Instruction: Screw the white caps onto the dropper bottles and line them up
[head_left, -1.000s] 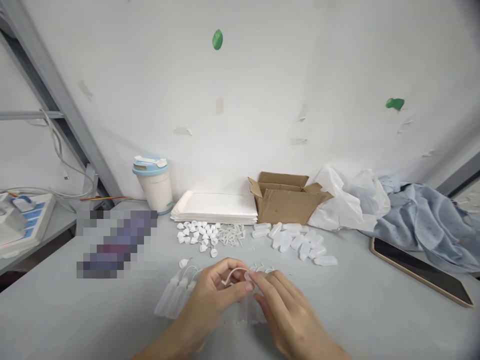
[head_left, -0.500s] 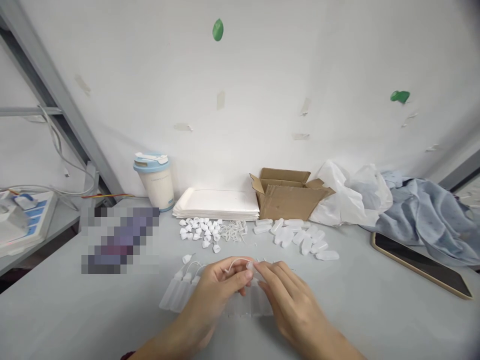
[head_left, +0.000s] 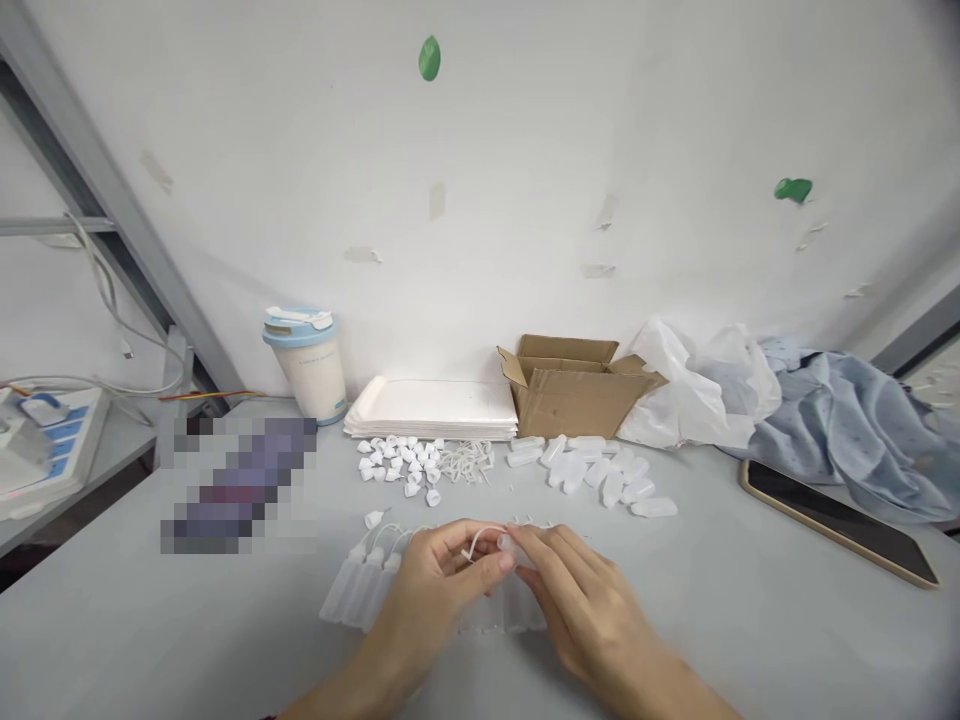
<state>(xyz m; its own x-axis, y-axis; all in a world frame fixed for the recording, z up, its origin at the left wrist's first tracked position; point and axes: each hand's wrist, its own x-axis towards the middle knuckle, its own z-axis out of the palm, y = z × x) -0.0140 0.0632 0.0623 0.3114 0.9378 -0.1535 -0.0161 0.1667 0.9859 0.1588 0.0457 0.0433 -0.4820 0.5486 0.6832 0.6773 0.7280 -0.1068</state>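
Observation:
Both hands meet over the middle of the grey table. My left hand (head_left: 457,580) is closed, thumb and fingers pinching at the neck of a small translucent plastic bottle (head_left: 507,543). A thin white strap (head_left: 474,540) curves from the neck above the left fingers. Closed around the same bottle, my right hand (head_left: 577,590) hides most of its body. Beneath and beside the hands lies a row of similar bottles (head_left: 351,588), with strap loops showing at the left end. One white cap with a thin needle (head_left: 374,519) lies just behind that row.
Behind the hands lie piles of white caps (head_left: 409,455), thin straps (head_left: 466,461) and loose bottles (head_left: 574,470). Farther back stand a cup (head_left: 309,370), stacked white envelopes (head_left: 435,400), an open cardboard box (head_left: 585,400) and a plastic bag (head_left: 675,390). A phone (head_left: 836,525) lies right.
The bottle neck and strap have shifted slightly right and down between my fingers, and the left thumb has moved a little right. The view has shifted slightly.

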